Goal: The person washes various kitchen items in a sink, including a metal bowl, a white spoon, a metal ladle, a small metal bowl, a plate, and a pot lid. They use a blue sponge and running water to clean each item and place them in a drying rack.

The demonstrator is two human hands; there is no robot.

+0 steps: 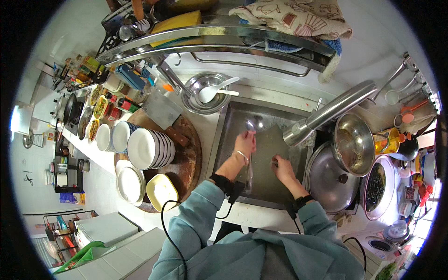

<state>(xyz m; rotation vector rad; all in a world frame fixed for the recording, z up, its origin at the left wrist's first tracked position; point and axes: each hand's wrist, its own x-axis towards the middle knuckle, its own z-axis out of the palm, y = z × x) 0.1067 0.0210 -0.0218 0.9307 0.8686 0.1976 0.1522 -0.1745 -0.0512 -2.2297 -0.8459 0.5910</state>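
Both my hands are over a stainless steel sink [259, 192] with greyish water in it. My left hand [246, 142], with a bangle at its wrist, is curled over the sink's left half. Bright glints show just beyond its fingers; whether it holds anything is unclear. My right hand [282, 167] is farther right and nearer me, fingers bent together. A small dark patch shows at its fingertips, too indistinct to name. The hands are apart. A thick metal faucet [304, 129] reaches in from the right, its head beyond my right hand.
Left of the sink, stacked bowls [141, 148], plates [129, 183] and a cleaver [162, 108] rest on a round wooden board [190, 154]. Metal bowls with white spoons [215, 89] stand behind. At right are a lidded pan [330, 182] and a metal bowl [353, 143]. A rack [217, 31] hangs above.
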